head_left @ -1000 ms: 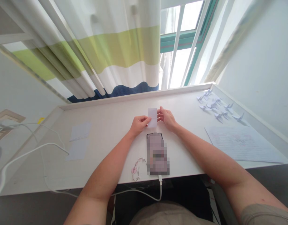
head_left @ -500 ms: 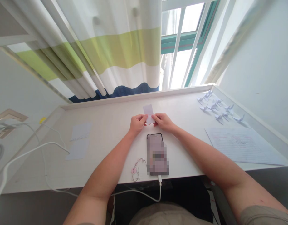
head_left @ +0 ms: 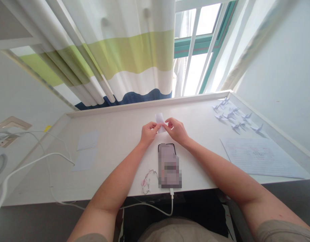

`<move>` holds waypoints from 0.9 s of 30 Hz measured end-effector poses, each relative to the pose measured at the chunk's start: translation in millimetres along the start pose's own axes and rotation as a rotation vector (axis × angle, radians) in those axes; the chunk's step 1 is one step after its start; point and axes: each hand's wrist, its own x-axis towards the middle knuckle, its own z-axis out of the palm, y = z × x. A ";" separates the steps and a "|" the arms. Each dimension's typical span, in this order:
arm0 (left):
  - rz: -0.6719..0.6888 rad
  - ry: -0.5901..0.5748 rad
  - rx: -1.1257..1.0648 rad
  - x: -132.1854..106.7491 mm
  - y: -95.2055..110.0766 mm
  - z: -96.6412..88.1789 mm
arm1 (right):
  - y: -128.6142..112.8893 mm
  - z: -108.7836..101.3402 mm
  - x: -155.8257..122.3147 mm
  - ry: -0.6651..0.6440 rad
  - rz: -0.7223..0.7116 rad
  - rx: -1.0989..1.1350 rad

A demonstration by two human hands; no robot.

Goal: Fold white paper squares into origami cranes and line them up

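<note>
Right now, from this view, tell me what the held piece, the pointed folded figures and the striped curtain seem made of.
Held piece: matte white paper, apparently; thin, straight-edged.
Folded figures: likely matte paper too, given their sharp folds and points.
Striped curtain: probably matte fabric, hanging in soft pleats; fiber unclear.

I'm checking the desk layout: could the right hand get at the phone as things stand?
Probably yes: the phone lies close by, on the body side of the right hand, with nothing visible between, though that hand is at the paper.
</note>
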 end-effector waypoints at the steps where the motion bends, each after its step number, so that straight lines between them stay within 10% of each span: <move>1: 0.019 -0.005 0.008 -0.1 0.6 0.0 | -2.3 0.3 -1.3 -0.018 -0.049 0.033; 11: 0.087 -0.103 -0.138 -2.5 7.8 1.2 | -13.0 -7.7 -5.5 -0.219 0.046 0.293; 27: -0.103 -0.195 -0.208 0.1 4.4 -7.8 | -1.0 -18.0 5.9 -0.117 0.279 0.559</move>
